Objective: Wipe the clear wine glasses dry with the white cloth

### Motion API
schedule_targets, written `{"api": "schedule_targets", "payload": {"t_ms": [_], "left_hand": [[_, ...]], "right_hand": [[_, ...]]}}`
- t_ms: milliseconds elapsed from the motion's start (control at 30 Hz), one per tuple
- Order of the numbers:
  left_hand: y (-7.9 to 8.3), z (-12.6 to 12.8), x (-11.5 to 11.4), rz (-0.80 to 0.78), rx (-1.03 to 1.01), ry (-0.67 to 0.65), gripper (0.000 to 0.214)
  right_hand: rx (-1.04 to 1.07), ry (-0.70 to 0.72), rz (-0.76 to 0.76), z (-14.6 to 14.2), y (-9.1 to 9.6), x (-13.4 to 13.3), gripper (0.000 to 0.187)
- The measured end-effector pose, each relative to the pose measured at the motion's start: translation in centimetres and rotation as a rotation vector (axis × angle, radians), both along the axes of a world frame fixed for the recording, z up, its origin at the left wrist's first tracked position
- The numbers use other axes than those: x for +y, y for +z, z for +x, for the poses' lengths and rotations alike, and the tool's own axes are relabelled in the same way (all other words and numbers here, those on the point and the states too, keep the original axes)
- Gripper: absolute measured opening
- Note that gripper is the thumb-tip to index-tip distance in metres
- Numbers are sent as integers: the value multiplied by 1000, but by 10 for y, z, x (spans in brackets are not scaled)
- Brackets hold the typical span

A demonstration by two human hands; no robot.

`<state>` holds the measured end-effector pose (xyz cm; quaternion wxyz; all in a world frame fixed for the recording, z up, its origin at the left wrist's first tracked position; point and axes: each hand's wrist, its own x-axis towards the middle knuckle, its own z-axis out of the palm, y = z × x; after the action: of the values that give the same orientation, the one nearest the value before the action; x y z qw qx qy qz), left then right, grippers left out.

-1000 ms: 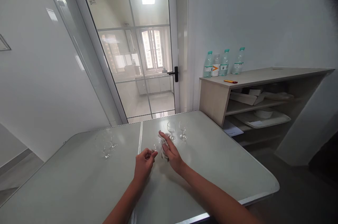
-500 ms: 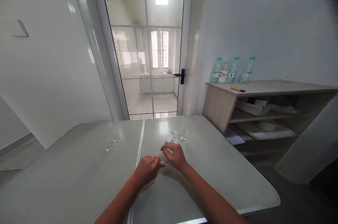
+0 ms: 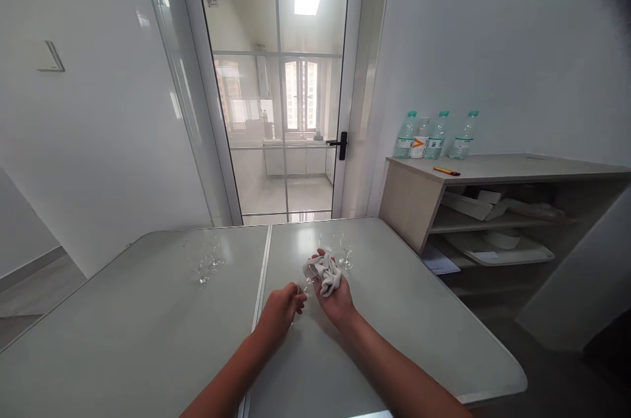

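Note:
My left hand has its fingers closed on a small clear wine glass, much of which is hidden by the fingers and the cloth. Palm up beside it, my right hand cradles a crumpled grey-white cloth. The cloth lies close against the glass; whether they touch, I cannot tell. Just beyond the right hand stands a clear stemmed glass, and another glass is partly covered by the cloth and fingers. Farther left, two more stemmed glasses stand together, a nearer glass and a farther glass.
The pale table has a metal seam down its middle. Behind it is a glass door with a black handle. At right, a wooden shelf unit carries several plastic bottles and a yellow-red pen-like object.
My right hand has turned from gripping the cloth around the glass to palm up, with the cloth spread on it. My left hand stays near the same place with the glass. The view shifted slightly.

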<state>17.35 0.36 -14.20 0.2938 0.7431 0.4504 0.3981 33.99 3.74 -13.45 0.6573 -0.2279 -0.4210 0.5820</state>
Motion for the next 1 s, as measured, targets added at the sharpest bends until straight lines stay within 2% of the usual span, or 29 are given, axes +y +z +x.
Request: {"api": "schedule_targets", "payload": {"t_ms": [133,200,367,467,567,700,833,933,1000], "left_hand": [[-1,7,-2,-106,-181,-39,34],[-1,6,0,-104,-243,-34,38],[5,-7,6,39,-157,190,41],[9,-10,7,42,-140,234,41],[9,-6,5,23,-185,196,43],[7,5,3,-27,-279,49,55],[8,5,4,1,-204,-34,53],[10,-2,7,60,-198,125,52],[11,-8,8,99,-209,194,58]], "right_hand": [[-126,-41,3,-4,-2,-3,48],[-196,-42,-7,-5,-2,-7,47],[-436,55,104,-12,-9,-17,52],[-597,81,200,-16,-14,-18,66],[-687,0,247,-16,-17,-17,74],[-709,-137,243,-13,-14,-15,84],[-710,-232,217,-10,-5,-17,75],[-684,-312,156,-8,1,-18,62],[-692,-295,130,-7,4,-18,57]]}}
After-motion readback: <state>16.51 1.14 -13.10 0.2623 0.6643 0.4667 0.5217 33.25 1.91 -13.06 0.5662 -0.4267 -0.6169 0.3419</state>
